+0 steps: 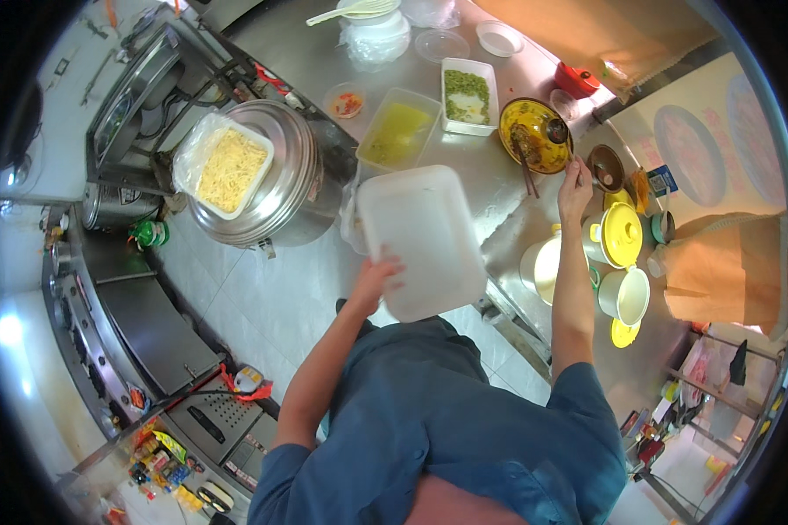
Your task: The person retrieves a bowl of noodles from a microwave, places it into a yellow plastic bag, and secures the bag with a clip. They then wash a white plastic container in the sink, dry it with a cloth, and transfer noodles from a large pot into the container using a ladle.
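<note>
My left hand [375, 283] grips the near left edge of a translucent white rectangular plastic lid or tray [427, 243], which is tilted over the floor beside the steel table. My right hand [574, 184] is at the near right rim of a yellow patterned bowl [536, 136], its fingers closed around something thin that I cannot make out. The bowl has a dark knob or small dish at its right side and dark food in it; a pair of chopsticks [527, 172] leans over its near edge. Left of the bowl are a white container of chopped greens [468, 95] and a clear tub of yellow-green liquid [399, 128].
On a large steel pot [289, 190] at left rests a container of noodles [233, 172]. Yellow-lidded pots [620, 233] and a brown bowl [605, 167] stand at right. A red lidded pot [576, 80] and stacked white tubs [374, 36] are farther back.
</note>
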A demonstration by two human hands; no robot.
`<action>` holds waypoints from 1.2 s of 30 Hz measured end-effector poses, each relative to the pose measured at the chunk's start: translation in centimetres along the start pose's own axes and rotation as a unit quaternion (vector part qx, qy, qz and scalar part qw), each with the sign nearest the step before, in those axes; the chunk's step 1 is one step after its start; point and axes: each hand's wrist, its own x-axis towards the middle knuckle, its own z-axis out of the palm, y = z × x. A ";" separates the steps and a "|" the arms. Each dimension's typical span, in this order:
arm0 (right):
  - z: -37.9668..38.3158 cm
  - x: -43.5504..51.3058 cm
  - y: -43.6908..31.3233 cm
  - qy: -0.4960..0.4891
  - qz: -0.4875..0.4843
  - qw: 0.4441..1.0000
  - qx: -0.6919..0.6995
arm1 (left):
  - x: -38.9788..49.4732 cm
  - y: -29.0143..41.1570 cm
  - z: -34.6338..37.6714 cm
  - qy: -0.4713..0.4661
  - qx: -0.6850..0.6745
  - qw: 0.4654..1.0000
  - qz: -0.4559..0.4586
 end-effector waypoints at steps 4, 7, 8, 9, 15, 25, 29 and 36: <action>-1.8 -0.7 -4.0 0.098 0.107 0.966 0.216 | 8.3 -1.0 6.4 -0.057 0.072 0.995 -0.044; -3.5 -1.6 -6.2 0.154 0.149 0.920 0.329 | 12.4 -1.0 8.8 -0.070 0.101 0.992 -0.033; -3.9 -2.3 -6.9 0.153 0.161 0.905 0.364 | 13.8 -0.7 9.2 -0.058 0.103 0.993 -0.022; -4.3 -3.2 -7.6 0.152 0.166 0.900 0.373 | 15.1 -0.4 9.5 -0.037 0.165 0.985 0.011; -3.8 -8.9 -11.3 0.112 0.249 0.862 0.428 | 19.3 -0.1 10.2 0.114 0.300 0.903 0.285; 15.8 -20.2 -22.8 -0.161 0.342 0.798 0.469 | 2.2 8.3 -12.4 0.270 -0.001 0.906 0.325; 25.3 -25.2 -28.6 -0.298 0.224 0.842 0.391 | -1.6 16.2 -25.6 0.405 0.004 0.830 0.384; 35.6 -33.5 -34.4 -0.358 -0.307 0.878 -0.084 | 4.7 26.7 -41.3 0.414 0.063 0.809 0.414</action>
